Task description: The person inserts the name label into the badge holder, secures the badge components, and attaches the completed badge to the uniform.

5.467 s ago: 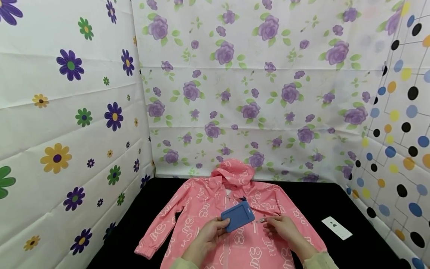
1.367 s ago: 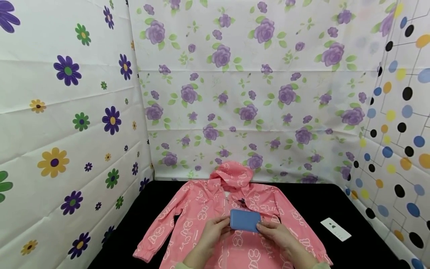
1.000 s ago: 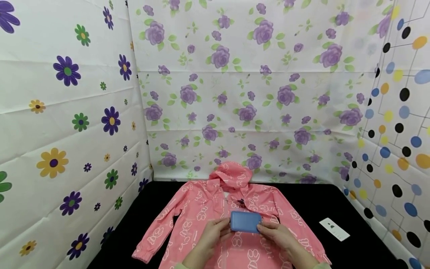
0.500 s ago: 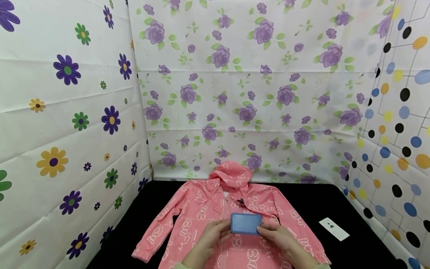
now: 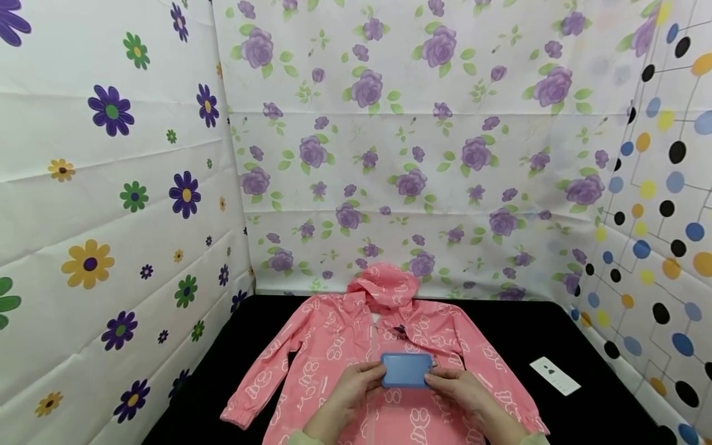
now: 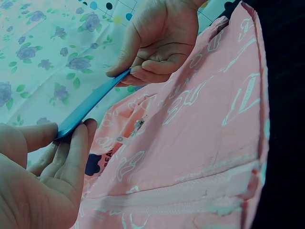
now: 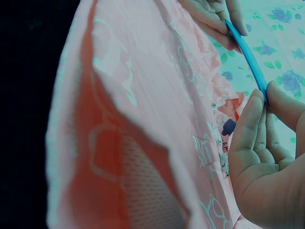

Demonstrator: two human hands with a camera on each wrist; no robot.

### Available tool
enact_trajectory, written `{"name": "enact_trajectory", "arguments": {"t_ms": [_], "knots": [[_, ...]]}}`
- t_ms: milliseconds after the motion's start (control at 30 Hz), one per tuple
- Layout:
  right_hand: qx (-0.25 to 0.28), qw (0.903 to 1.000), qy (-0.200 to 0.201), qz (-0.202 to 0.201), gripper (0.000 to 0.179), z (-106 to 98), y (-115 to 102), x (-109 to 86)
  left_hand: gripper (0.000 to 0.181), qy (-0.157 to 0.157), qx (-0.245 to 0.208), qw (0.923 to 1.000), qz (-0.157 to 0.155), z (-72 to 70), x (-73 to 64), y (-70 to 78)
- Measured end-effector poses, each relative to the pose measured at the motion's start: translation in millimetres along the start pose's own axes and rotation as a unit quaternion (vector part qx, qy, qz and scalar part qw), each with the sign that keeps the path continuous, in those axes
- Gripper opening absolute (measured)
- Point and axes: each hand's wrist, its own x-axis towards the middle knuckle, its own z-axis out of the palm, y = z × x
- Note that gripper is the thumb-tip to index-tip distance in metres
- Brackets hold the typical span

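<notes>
A blue card holder (image 5: 406, 371) is held level above the chest of a pink hooded jacket (image 5: 334, 352), its plain face toward the head camera. My left hand (image 5: 356, 386) pinches its left end between thumb and fingers. The opposite end is pinched by my right hand (image 5: 453, 389). Both wrist views show the card holder (image 6: 90, 106) as a thin slab seen nearly edge-on, thumbs on one face and fingers on the other. A small metal clip (image 6: 138, 125) shows below it, over the jacket. The card holder's other face is hidden from the head view.
The jacket lies spread on a black table (image 5: 222, 364), hood toward the back wall and sleeves out to both sides. A white card (image 5: 555, 375) with dark marks lies right of it. Patterned cloth walls (image 5: 345, 142) enclose the back and sides.
Earlier, my left hand alone held the card holder tilted, framed face showing, while my right hand pinched its clip. Now both hands hold it level, plain face showing. Over the last second it barely moved.
</notes>
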Motion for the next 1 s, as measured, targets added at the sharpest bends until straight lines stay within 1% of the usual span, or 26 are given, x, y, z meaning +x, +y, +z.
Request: {"name": "enact_trajectory", "arguments": {"t_ms": [167, 267, 433, 600, 833, 1000], "knots": [[-0.004, 1.0000, 0.005, -0.007, 0.049, 0.1, 2.6, 2.7, 0.036, -0.006, 0.008, 0.9999, 0.008, -0.7, -0.5, -1.2], [-0.012, 0.9998, 0.015, -0.010, 0.053, 2.1, 1.9, 2.9, 0.034, -0.008, 0.011, 0.9998, 0.014, -1.4, -0.6, -1.6], [-0.027, 0.9988, 0.036, -0.017, 0.057, 4.2, 1.8, 3.7, 0.030, -0.011, 0.019, 0.9997, 0.009, -1.6, 0.0, -2.7], [-0.034, 0.9985, 0.035, -0.025, 0.058, 3.4, 1.5, 2.3, 0.031, -0.009, 0.028, 0.9996, 0.003, -2.0, 0.9, -5.1], [-0.047, 0.9976, 0.036, -0.035, 0.052, 2.6, -1.0, -1.1, 0.031, -0.009, 0.037, 0.9993, 0.001, -1.9, 2.1, -6.9], [-0.050, 0.9974, 0.034, -0.039, 0.051, 1.5, -0.7, -0.3, 0.032, -0.007, 0.044, 0.9990, -0.001, -2.6, 3.0, -7.8]]}}
